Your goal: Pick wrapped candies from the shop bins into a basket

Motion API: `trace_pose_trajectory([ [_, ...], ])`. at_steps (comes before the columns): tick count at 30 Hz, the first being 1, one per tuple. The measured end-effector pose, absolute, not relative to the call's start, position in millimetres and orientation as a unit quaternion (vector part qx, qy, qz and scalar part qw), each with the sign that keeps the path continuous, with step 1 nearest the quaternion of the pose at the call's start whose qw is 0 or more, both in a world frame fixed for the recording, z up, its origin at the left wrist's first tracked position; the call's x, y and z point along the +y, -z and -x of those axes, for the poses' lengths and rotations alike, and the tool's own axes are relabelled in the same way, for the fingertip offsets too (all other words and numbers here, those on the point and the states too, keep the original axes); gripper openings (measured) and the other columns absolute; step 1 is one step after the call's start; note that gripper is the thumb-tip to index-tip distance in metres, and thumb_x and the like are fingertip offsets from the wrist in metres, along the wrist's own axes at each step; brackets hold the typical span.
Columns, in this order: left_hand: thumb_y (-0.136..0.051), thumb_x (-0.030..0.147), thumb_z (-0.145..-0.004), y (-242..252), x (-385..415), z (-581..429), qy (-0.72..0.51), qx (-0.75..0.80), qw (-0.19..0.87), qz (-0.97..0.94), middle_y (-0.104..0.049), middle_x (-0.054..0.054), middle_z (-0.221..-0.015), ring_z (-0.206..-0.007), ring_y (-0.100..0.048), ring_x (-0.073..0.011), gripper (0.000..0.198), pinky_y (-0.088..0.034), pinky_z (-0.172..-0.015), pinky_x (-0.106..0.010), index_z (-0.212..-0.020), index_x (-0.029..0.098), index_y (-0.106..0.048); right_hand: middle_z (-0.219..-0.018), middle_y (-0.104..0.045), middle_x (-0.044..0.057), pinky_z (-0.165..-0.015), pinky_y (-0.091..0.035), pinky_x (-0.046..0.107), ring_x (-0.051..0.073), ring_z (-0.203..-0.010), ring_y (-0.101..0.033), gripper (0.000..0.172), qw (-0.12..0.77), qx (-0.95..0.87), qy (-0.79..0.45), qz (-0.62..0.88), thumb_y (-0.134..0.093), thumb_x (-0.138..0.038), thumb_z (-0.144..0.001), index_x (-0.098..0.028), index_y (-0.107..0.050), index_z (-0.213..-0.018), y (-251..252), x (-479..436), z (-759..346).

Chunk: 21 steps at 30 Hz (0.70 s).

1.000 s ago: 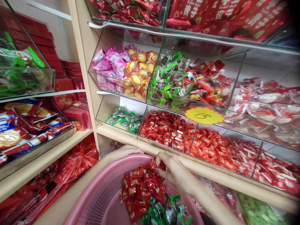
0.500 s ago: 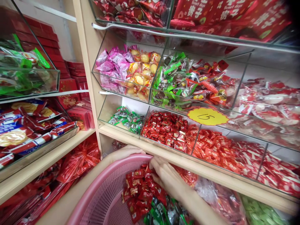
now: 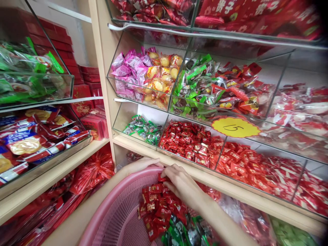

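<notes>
A pink perforated basket [image 3: 102, 205] stands against the shelf edge, tilted in view. Inside it lie red-wrapped sweets [image 3: 156, 212] and, lower down, green and dark wrapped ones [image 3: 179, 232]. My left hand [image 3: 143, 164] is curled along the far rim from outside, its fingertips by the wooden edge. Just right of it, my right hand [image 3: 176, 176] reaches over the basket with bent fingers, a red wrapper showing between fingertips and thumb. Its palm faces down and is hidden.
Directly beyond the hands runs a wooden shelf edge [image 3: 179, 164] with clear bins of red sweets [image 3: 187, 140] and green sweets [image 3: 145, 130]. A yellow price tag [image 3: 235, 127] hangs above. Packaged snacks [image 3: 28, 136] fill the left shelf.
The shelves have shifted slightly right in view, and the basket a little too. Both hands stay by the far rim, with the right fingers at nearly the same spot.
</notes>
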State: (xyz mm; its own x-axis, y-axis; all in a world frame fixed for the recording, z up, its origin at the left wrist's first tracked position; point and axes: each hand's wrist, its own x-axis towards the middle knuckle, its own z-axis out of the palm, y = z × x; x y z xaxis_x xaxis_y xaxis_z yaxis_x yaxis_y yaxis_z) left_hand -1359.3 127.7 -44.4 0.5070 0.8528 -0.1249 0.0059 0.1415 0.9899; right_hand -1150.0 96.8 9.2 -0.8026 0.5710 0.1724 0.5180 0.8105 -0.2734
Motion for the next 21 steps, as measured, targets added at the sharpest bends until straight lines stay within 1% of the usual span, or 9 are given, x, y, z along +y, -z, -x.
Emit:
trace_pose_trajectory([
  [2, -0.048, 0.048, -0.084, 44.9, 126.1, 1357.5, -0.329, 0.362, 0.695, -0.527, -0.066, -0.012, -0.107, -0.098, -0.06, -0.0205, 0.049, -0.041, -0.092, -0.03, -0.106, 0.009, -0.066, -0.095, -0.061, 0.005, -0.079, -0.043, 0.034, 0.02, -0.092, -0.053, 0.011, 0.099, -0.955, -0.098, 0.263, -0.05, -0.01, -0.083, -0.019, -0.052, -0.088, -7.9, 95.3, 1162.8],
  [4, -0.047, 0.051, -0.084, 45.6, 125.3, 1356.9, -0.33, 0.361, 0.708, -0.509, -0.066, -0.013, -0.106, -0.096, -0.061, -0.0202, 0.051, -0.042, -0.091, -0.029, -0.104, 0.009, -0.067, -0.094, -0.062, 0.006, -0.079, -0.044, 0.034, 0.021, -0.09, -0.054, 0.011, 0.072, -0.963, -0.085, 0.246, -0.05, -0.009, -0.082, -0.018, -0.053, -0.086, -3.2, 93.6, 1174.7],
  [7, -0.047, 0.053, -0.083, 46.0, 125.3, 1358.1, -0.323, 0.374, 0.701, -0.515, -0.066, -0.013, -0.105, -0.097, -0.061, -0.021, 0.053, -0.042, -0.091, -0.03, -0.102, 0.009, -0.067, -0.09, -0.062, 0.006, -0.079, -0.044, 0.035, 0.021, -0.09, -0.055, 0.013, 0.054, -0.971, -0.05, 0.229, -0.047, -0.006, -0.084, -0.017, -0.055, -0.086, 7.3, 92.2, 1187.2],
  [10, -0.048, 0.053, -0.082, 46.1, 125.8, 1359.9, -0.319, 0.391, 0.681, -0.53, -0.066, -0.013, -0.105, -0.097, -0.061, -0.0218, 0.053, -0.042, -0.091, -0.03, -0.103, 0.009, -0.067, -0.093, -0.061, 0.007, -0.079, -0.045, 0.034, 0.02, -0.09, -0.056, 0.016, 0.052, -0.975, -0.007, 0.216, -0.045, -0.006, -0.086, -0.017, -0.056, -0.09, 16.6, 91.6, 1192.1],
  [14, -0.048, 0.053, -0.082, 48.0, 126.7, 1360.9, -0.324, 0.392, 0.675, -0.535, -0.066, -0.014, -0.105, -0.098, -0.061, -0.0226, 0.053, -0.041, -0.092, -0.031, -0.103, 0.007, -0.066, -0.097, -0.058, 0.007, -0.074, -0.046, 0.032, 0.02, -0.087, -0.057, 0.011, 0.031, -0.973, 0.045, 0.224, -0.049, -0.01, -0.086, -0.017, -0.058, -0.088, 23.1, 89.0, 1192.1],
  [18, -0.048, 0.053, -0.082, 48.5, 127.9, 1360.3, -0.329, 0.401, 0.676, -0.524, -0.067, -0.014, -0.103, -0.096, -0.061, -0.0224, 0.054, -0.042, -0.091, -0.032, -0.101, 0.007, -0.067, -0.096, -0.057, 0.008, -0.081, -0.045, 0.036, 0.022, -0.094, -0.054, 0.009, 0.045, -0.972, 0.071, 0.218, -0.051, -0.013, -0.085, -0.016, -0.06, -0.083, 18.2, 84.1, 1188.8],
  [21, -0.05, 0.051, -0.082, 47.4, 129.0, 1359.5, -0.333, 0.396, 0.67, -0.533, -0.068, -0.012, -0.099, -0.094, -0.061, -0.021, 0.05, -0.041, -0.092, -0.032, -0.098, 0.008, -0.068, -0.099, -0.057, 0.008, -0.086, -0.043, 0.036, 0.021, -0.097, -0.053, 0.011, 0.088, -0.971, 0.034, 0.22, -0.049, -0.014, -0.087, -0.017, -0.059, -0.088, -3.6, 85.3, 1182.1],
])
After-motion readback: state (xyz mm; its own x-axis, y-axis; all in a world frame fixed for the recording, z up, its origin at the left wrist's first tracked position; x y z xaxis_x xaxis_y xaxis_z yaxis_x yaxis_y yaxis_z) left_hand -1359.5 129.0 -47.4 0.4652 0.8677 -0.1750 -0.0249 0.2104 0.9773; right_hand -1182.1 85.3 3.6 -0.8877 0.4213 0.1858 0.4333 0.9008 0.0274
